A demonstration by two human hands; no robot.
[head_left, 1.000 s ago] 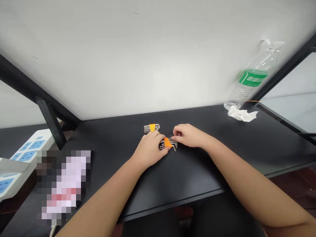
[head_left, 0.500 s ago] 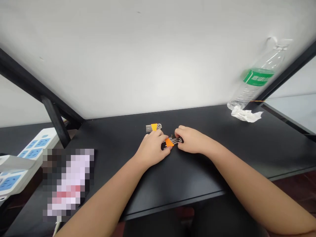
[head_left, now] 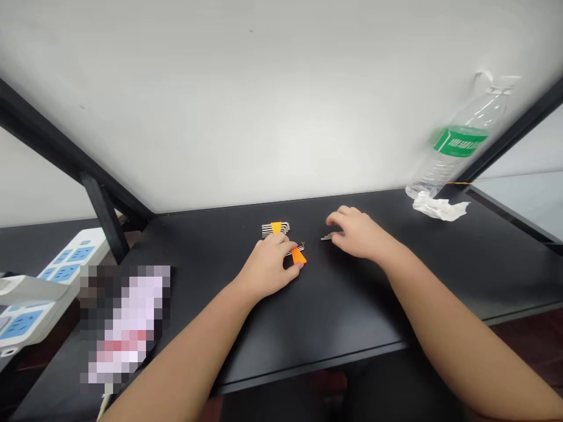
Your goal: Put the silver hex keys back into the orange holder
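My left hand (head_left: 269, 265) rests on the black table (head_left: 334, 305), fingers closed on an orange holder (head_left: 298, 256) that has a few hex keys left in it. My right hand (head_left: 357, 232) is off to the right of the holder, fingers curled on a small bundle of hex keys (head_left: 328, 236) held low over the table. A second set of hex keys in a yellow holder (head_left: 275, 228) lies just behind my left hand.
A clear plastic bottle with a green label (head_left: 455, 140) stands at the back right beside a crumpled white tissue (head_left: 440, 207). White power strips with blue sockets (head_left: 53, 275) lie at the left. A black frame strut (head_left: 103, 217) rises at the back left.
My right hand has pulled several hex keys out of the orange holder and moved them right and away. My left hand has stayed on the holder.
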